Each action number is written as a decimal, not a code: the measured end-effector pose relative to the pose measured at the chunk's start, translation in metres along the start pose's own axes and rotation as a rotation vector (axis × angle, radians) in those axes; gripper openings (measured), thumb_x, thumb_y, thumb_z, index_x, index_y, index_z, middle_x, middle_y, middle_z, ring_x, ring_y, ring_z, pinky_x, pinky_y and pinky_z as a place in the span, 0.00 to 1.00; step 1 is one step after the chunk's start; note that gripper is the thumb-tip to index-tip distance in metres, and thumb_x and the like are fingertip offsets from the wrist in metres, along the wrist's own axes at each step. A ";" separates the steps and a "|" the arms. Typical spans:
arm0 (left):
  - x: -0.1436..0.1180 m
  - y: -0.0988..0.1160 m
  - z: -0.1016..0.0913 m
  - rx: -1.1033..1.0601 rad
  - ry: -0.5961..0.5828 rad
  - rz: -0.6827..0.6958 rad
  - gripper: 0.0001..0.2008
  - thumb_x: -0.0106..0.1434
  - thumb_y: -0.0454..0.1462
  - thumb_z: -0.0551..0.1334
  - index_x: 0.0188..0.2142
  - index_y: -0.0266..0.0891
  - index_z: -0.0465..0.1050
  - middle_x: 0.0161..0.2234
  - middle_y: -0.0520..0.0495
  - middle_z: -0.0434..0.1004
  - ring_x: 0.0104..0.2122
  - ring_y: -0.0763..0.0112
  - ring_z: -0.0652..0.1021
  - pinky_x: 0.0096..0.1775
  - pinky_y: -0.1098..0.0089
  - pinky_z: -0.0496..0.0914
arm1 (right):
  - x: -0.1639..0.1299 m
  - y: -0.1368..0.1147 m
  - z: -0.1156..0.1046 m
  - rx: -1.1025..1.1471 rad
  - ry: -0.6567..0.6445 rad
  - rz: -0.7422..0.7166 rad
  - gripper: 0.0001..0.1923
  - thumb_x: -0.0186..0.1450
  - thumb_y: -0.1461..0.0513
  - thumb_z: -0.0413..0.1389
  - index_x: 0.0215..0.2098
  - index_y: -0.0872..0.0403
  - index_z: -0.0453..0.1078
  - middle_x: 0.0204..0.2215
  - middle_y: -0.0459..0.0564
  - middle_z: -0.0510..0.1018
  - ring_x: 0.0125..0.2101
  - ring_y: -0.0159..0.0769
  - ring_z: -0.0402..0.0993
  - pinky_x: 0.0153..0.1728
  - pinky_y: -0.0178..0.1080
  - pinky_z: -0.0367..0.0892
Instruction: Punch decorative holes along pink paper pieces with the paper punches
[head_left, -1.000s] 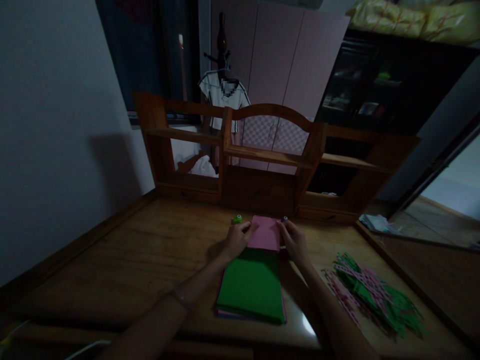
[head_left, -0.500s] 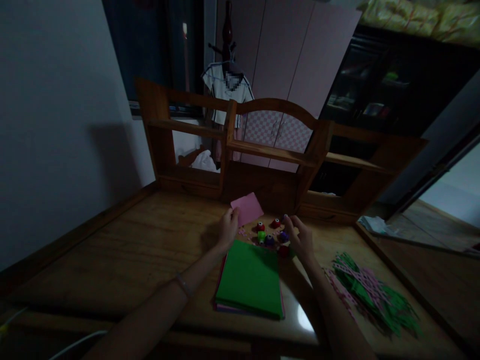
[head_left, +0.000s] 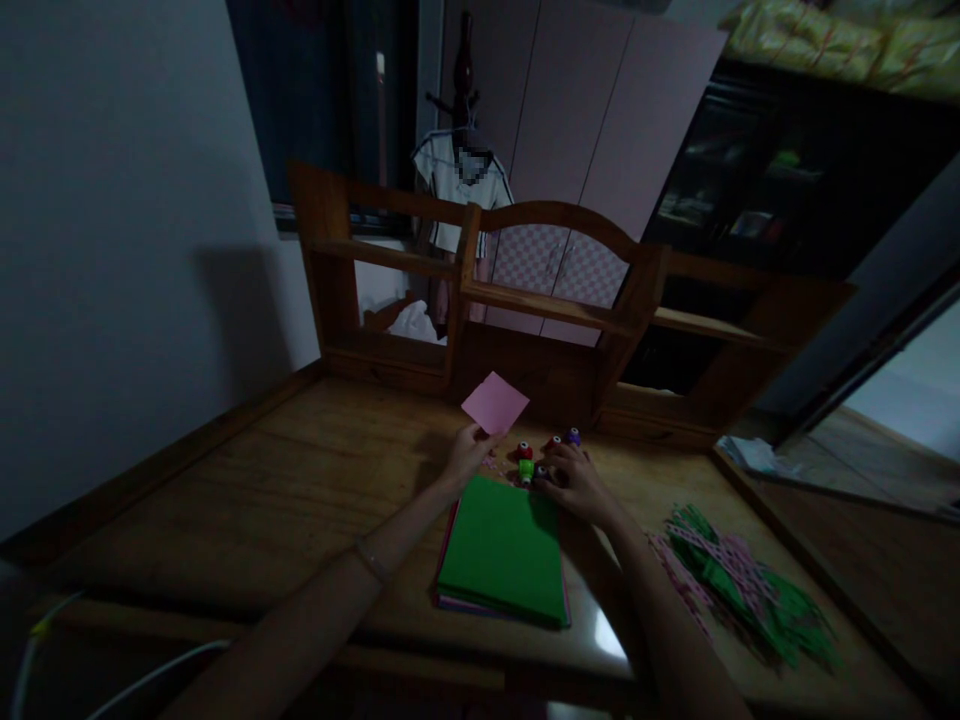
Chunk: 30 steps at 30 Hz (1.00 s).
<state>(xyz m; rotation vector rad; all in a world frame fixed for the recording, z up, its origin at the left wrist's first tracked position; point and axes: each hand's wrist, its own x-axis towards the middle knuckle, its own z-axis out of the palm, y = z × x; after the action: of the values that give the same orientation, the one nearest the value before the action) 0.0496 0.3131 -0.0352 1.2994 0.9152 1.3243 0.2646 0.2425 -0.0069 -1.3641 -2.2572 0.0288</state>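
My left hand (head_left: 466,458) pinches a small square of pink paper (head_left: 495,404) by its lower corner, tilted up above the table. My right hand (head_left: 577,482) is low over a group of small craft punches, its thumb and fingers closed round a dark blue craft punch (head_left: 540,472). Close by stand a green punch (head_left: 526,468), a red punch (head_left: 524,451), another red punch (head_left: 553,442) and a purple punch (head_left: 574,436). Others are hidden under my right hand. Tiny pink paper bits (head_left: 491,461) lie beside the punches.
A stack of coloured sheets (head_left: 502,555), green on top, lies in front of me on the wooden table (head_left: 315,500). On the right is a heap of green and pink paper strips (head_left: 739,580). A wooden shelf (head_left: 540,300) stands along the back, with a wall (head_left: 135,250) to the left.
My right hand has moved left and down from the purple punch to the dark blue one. The pink paper has turned so that a corner points up. The view has shifted slightly.
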 end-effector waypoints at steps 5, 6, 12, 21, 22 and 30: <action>-0.004 0.006 0.002 0.008 -0.007 -0.053 0.24 0.47 0.52 0.67 0.30 0.31 0.73 0.24 0.49 0.72 0.20 0.75 0.70 0.21 0.75 0.63 | -0.001 0.002 -0.002 -0.005 -0.010 0.019 0.10 0.60 0.56 0.57 0.38 0.50 0.72 0.43 0.52 0.73 0.44 0.44 0.66 0.46 0.46 0.57; -0.004 0.007 0.002 0.007 -0.001 -0.061 0.24 0.47 0.52 0.66 0.30 0.31 0.73 0.23 0.49 0.71 0.20 0.76 0.70 0.21 0.75 0.63 | -0.001 0.002 -0.003 0.004 0.007 0.017 0.11 0.60 0.55 0.57 0.39 0.50 0.72 0.43 0.52 0.74 0.44 0.44 0.66 0.46 0.45 0.57; -0.005 0.012 0.005 0.022 0.000 -0.025 0.24 0.47 0.53 0.66 0.26 0.32 0.73 0.20 0.50 0.70 0.20 0.76 0.69 0.22 0.75 0.63 | 0.002 -0.005 -0.011 0.159 0.218 0.177 0.14 0.64 0.52 0.51 0.41 0.51 0.69 0.32 0.52 0.77 0.32 0.40 0.72 0.33 0.38 0.64; -0.013 0.016 0.008 -0.025 -0.097 0.005 0.19 0.51 0.48 0.66 0.30 0.33 0.73 0.24 0.47 0.74 0.22 0.73 0.72 0.24 0.74 0.66 | 0.006 -0.004 -0.010 0.737 0.555 0.444 0.22 0.57 0.51 0.59 0.45 0.54 0.69 0.40 0.54 0.78 0.37 0.41 0.75 0.32 0.37 0.69; -0.013 0.016 0.008 -0.041 -0.094 0.001 0.19 0.50 0.47 0.67 0.33 0.32 0.73 0.27 0.45 0.76 0.24 0.71 0.74 0.26 0.73 0.68 | 0.006 0.000 -0.009 0.778 0.547 0.466 0.23 0.56 0.51 0.60 0.46 0.54 0.70 0.41 0.54 0.77 0.38 0.41 0.75 0.33 0.37 0.69; -0.012 0.014 0.007 -0.053 -0.117 0.040 0.22 0.49 0.45 0.67 0.41 0.34 0.70 0.32 0.45 0.78 0.24 0.70 0.76 0.27 0.71 0.71 | 0.007 0.010 -0.001 1.077 0.529 0.511 0.25 0.51 0.55 0.64 0.46 0.52 0.71 0.41 0.52 0.77 0.36 0.37 0.76 0.32 0.35 0.71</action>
<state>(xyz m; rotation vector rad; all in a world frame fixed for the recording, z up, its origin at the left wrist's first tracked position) 0.0530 0.2978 -0.0236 1.3457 0.7723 1.2799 0.2708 0.2533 -0.0058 -1.0736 -1.0743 0.8169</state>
